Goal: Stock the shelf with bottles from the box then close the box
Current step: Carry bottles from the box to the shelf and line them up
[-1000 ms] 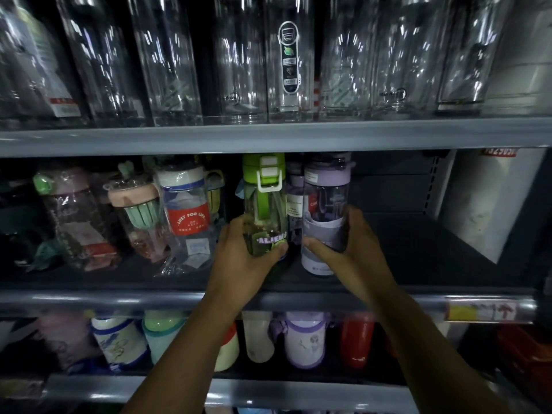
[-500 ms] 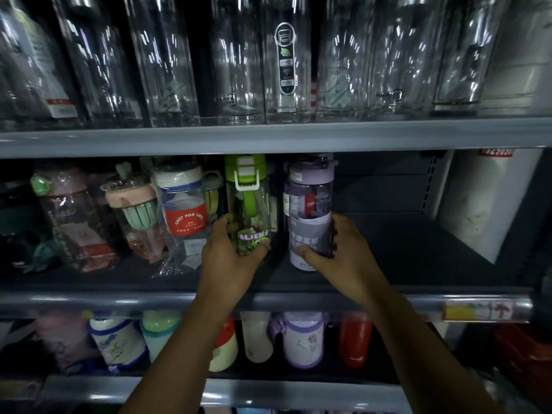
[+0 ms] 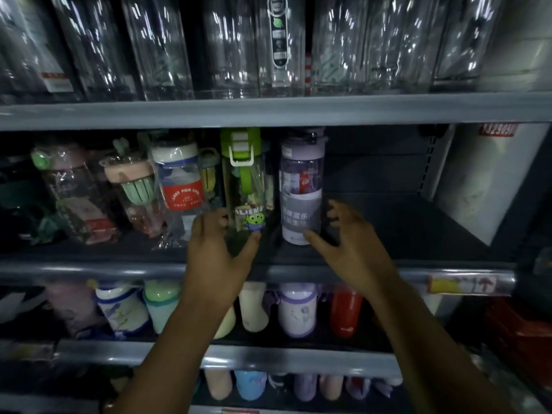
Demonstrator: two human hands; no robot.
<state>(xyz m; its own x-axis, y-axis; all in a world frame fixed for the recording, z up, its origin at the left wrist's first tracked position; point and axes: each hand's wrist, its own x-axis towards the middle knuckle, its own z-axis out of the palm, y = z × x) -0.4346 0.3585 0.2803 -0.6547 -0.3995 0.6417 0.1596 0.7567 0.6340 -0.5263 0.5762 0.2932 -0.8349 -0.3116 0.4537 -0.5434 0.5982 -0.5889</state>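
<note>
While the left hand (image 3: pixel 219 252) wraps its thumb across the lower front of the green bottle (image 3: pixel 243 180) and its fingers round the left side, its grip is closed on that bottle, which stands upright on the middle shelf (image 3: pixel 403 222). This bottle has a bright green lid and strap and a cartoon alien label low on its clear body. Just beside it to the right stands the purple bottle (image 3: pixel 301 180), also upright on the same shelf, with a lilac cap and a grey paper band round its lower half. At this bottle the right hand (image 3: pixel 355 246) has an open grip: the fingers are spread beside its right side and the thumb reaches to the base at the front, though I cannot tell whether it touches. Left of the green bottle stand a bottle with a red label (image 3: pixel 182 189) and a pink-lidded bottle (image 3: pixel 131 186), both in clear wrap. Tall clear bottles (image 3: pixel 227 46) line the shelf above. On the shelf below sit a red flask (image 3: pixel 346 312) and a lilac flask (image 3: pixel 297 309), and a yellow price tag (image 3: pixel 460 284) is fixed on the front rail to the right.
</note>
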